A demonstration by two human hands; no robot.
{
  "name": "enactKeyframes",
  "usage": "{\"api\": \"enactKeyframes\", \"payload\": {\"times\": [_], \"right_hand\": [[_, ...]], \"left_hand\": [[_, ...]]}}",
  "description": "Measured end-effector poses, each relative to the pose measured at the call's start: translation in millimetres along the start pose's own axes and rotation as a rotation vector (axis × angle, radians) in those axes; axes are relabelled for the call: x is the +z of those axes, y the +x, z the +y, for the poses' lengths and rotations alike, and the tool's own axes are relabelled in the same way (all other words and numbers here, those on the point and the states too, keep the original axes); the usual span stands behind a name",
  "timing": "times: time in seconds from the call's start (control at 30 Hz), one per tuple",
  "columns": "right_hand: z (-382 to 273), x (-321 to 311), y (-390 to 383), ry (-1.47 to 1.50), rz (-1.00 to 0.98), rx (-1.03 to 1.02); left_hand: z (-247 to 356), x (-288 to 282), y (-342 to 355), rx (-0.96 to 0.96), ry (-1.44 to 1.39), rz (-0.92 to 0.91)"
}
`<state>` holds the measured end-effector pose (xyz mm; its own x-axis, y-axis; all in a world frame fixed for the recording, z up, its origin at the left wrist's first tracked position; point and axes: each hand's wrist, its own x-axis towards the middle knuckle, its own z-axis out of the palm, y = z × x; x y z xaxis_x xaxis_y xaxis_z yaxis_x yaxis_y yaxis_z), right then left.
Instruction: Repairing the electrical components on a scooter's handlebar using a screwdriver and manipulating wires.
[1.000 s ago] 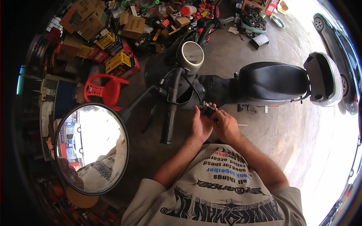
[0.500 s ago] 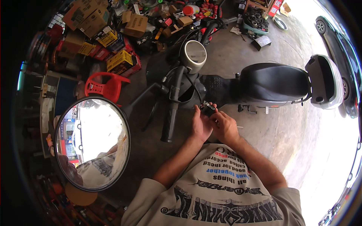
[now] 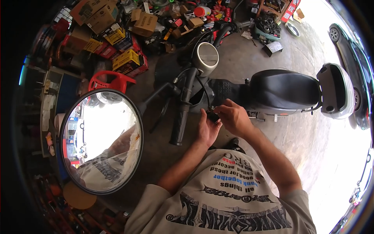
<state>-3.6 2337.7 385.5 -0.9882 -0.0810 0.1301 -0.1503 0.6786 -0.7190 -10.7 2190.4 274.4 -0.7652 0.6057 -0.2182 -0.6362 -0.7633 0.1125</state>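
My left hand (image 3: 208, 130) is closed around a small black part (image 3: 212, 116) with metal at its upper end. A black cable (image 3: 203, 90) runs down toward the part from the scooter's front. With the fingers pinched, my right hand (image 3: 235, 119) reaches the metal end from the right; whatever its fingertips hold is hidden. The scooter stands sideways before me, its near handlebar grip (image 3: 179, 126) left of my left hand and its black seat (image 3: 286, 89) beyond my right hand.
A round mirror (image 3: 103, 136) sticks out at the left. Behind it are a red plastic chair (image 3: 113, 82) and stacked cardboard boxes (image 3: 102, 18). Loose parts litter the far floor. A white rear box (image 3: 338, 91) sits behind the seat, and a car (image 3: 352, 74) stands at the far right.
My right hand has risen from beside the left hand to the top of the black part, its forearm turning more upright. The left hand keeps its hold. The view has shifted slightly.
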Motion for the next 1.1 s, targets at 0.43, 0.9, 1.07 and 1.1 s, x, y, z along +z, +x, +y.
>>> {"api": "enactKeyframes", "payload": {"times": [0.43,0.9,1.07,1.1], "right_hand": [[5,17,15,0.055,-0.110,-0.103],[8,16,27,-0.081,-0.189,-0.169],[13,15,31,-0.117,-0.240,-0.227],[13,15,32,-0.109,-0.252,-0.230]], "left_hand": [[-1,23,-6,0.078,0.208,0.141],[-2,15,-3,0.060,0.252,0.138],[-4,8,-3,0.077,0.281,0.179],[-4,4,-3,0.075,0.276,0.182]]}}
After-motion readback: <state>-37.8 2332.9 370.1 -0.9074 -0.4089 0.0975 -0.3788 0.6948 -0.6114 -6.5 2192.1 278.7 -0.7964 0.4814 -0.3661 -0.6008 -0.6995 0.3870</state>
